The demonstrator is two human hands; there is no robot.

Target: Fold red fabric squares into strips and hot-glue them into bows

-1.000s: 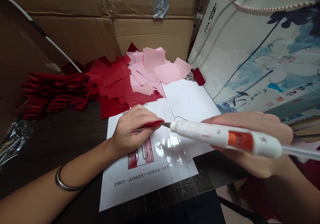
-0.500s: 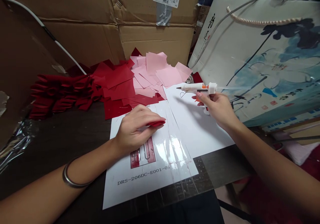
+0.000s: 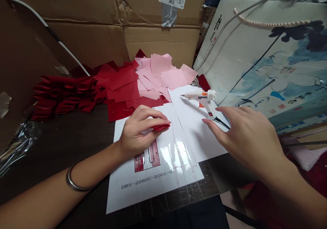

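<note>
My left hand (image 3: 143, 128) is closed in a pinch on a small folded piece of red fabric (image 3: 161, 127), just above a printed white sheet (image 3: 163, 184). Only the edge of that piece shows between thumb and fingers. A white glue gun (image 3: 200, 98) with an orange trigger stands on the white paper (image 3: 186, 127), its nozzle facing left and a clear glue stick coming out of its back. Close to its handle and cord, my right hand (image 3: 245, 137) is open and holds nothing, thumb and fingers apart.
Behind my hands lie loose red squares (image 3: 122, 79) and pink squares (image 3: 173, 77). Several folded red pieces (image 3: 63, 96) are bunched at the left. Cardboard boxes (image 3: 84, 42) wall the back, a painted paper bag (image 3: 255, 59) the right. A white cable (image 3: 74, 57) hangs at the left.
My right hand has let go of the glue gun, which now stands on the paper, and has drawn back toward me and to the right. My left hand still pinches the red piece.
</note>
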